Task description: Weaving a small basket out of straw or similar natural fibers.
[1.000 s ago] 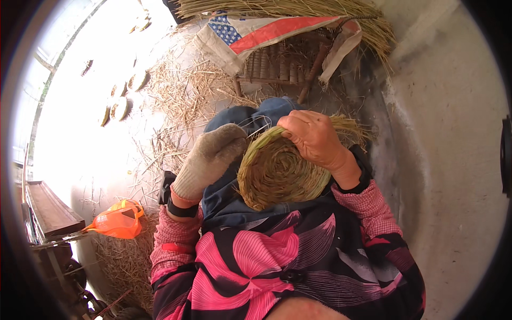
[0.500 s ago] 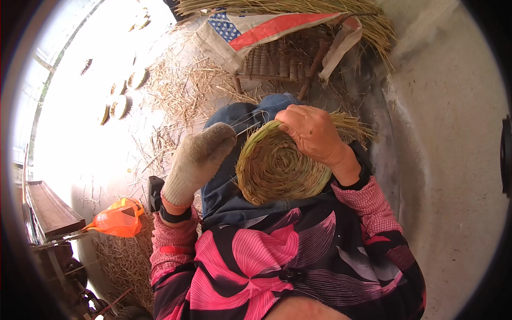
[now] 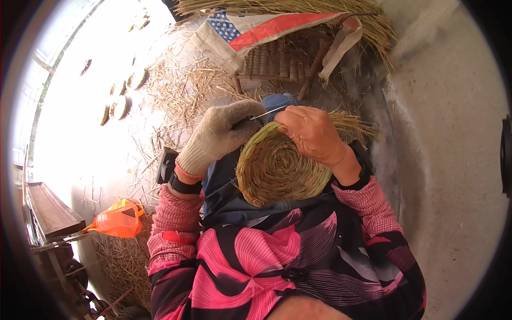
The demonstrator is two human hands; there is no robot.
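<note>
One round, green-brown coiled-straw basket [image 3: 282, 168] sits over the blue-denim lap [image 3: 221, 192], its far edge pinched by the fingers of the bare right hand [image 3: 314, 133], one grey wall [image 3: 448, 160] well apart rightward and straw-littered floor [image 3: 184, 80] opening leftward, while the beige-gloved left hand [image 3: 221, 130] pinches one thin, silvery rod [image 3: 269, 112] between its fingers.

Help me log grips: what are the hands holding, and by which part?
Right hand: the coiled straw basket, by its far rim. Gloved left hand: probably a thin pale strand; the exact grip is hidden.
</note>
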